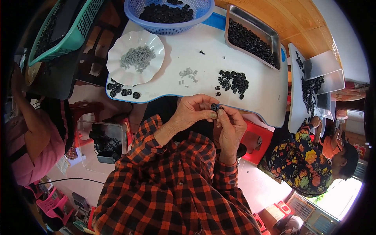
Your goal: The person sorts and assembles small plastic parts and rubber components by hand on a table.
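Just off the near edge of the white table (180, 51), my two hands meet. My left hand (188, 112) pinches a small black plastic cord lock body (214, 107) with holes in its face. Fingertip to fingertip with it, my right hand (231, 126) grips another small dark piece (221, 109), mostly covered by the thumb. Beyond them is a loose pile of black cord lock pieces (235, 82). A few pale grey springs (188, 73) lie scattered left of it. More springs (139, 58) fill the middle of a white scalloped plate (115, 64).
A blue basket (170, 28) and a metal tray (279, 55) at the back hold black pieces. More black parts (124, 92) lie by the plate. A green basket (80, 37) stands far left. People sit on both sides, one in a flowered top (305, 160).
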Demonstrator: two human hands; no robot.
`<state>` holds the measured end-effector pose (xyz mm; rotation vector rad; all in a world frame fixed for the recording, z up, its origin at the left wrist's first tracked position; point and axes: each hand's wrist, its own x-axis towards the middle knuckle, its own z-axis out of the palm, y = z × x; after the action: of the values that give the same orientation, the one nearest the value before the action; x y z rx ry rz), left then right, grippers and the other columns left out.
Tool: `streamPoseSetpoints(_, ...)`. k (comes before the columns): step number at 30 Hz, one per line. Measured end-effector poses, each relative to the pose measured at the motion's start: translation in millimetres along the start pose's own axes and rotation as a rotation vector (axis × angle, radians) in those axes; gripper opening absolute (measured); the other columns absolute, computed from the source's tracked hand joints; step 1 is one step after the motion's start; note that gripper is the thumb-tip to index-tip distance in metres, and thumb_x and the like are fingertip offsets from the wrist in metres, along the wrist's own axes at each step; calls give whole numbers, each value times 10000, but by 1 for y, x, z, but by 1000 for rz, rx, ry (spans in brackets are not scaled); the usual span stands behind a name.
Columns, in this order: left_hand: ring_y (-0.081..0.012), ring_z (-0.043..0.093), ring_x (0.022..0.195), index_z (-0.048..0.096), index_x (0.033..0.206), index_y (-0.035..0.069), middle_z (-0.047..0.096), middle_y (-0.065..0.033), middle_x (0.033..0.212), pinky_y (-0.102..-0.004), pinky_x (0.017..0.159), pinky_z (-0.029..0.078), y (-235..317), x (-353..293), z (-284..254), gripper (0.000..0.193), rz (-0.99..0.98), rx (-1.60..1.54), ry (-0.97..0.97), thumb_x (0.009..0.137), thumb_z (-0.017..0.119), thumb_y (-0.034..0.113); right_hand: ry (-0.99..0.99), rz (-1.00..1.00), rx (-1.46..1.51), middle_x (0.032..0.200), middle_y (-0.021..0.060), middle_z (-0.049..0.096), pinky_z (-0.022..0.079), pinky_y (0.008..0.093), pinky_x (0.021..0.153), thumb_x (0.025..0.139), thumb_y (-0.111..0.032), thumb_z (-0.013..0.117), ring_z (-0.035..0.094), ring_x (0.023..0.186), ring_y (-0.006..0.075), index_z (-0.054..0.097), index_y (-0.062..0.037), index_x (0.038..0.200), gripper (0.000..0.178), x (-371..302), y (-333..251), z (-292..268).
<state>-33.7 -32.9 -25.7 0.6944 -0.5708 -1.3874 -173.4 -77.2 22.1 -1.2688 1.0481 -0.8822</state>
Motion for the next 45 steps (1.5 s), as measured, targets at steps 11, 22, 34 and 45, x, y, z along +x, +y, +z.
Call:
streamPoseSetpoints(11,-142,647,810,586,1102,-47,661,-118,948,-255,716,557,-8,0,-6,252,59,-28,36,855,620,-11,16,-20,28,718,6,595,377,174,537,860,-49,638,491,594,48,652,4,945,102,-2,-2,6)
streamPoseSetpoints(22,-154,659,808,585,1060,-27,670,-126,940,-260,715,555,-11,1,-3,171,60,-111,119,915,567,61,64,-10,61,728,11,600,383,170,538,872,-82,643,489,596,46,642,-10,944,101,-3,3,10)
streamPoseSetpoints(34,-125,641,753,589,1035,-30,653,-89,895,-240,678,547,-16,0,0,142,61,-83,126,909,567,31,78,-25,117,764,30,633,393,167,533,877,-76,637,505,608,44,622,1,948,106,-1,11,8)
streamPoseSetpoints(45,-92,622,767,568,1160,-42,650,-62,895,-222,690,538,-8,-4,7,287,67,127,28,883,606,26,148,-85,-47,799,21,643,426,163,567,889,-89,628,530,649,32,616,-1,947,106,2,5,14)
